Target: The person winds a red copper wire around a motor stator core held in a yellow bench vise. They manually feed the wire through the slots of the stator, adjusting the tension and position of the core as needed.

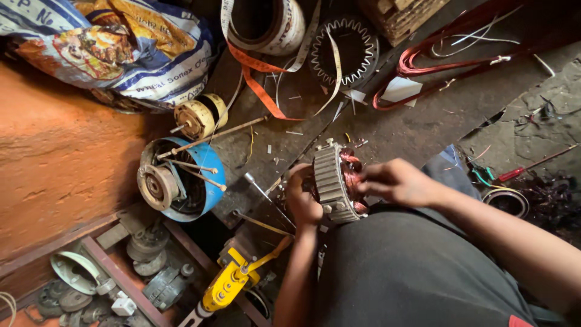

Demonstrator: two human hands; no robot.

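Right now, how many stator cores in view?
2. One stator core, with copper windings, is held between the left hand and right hand. A bare stator core lies on the floor at top centre. Clutter may hide others.

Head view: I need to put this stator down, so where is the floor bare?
Barest is the grey floor between the copper wire loops, the stator and the cracked slab on the far side. Crowded: around the blue motor housing, tape roll and parts tray.
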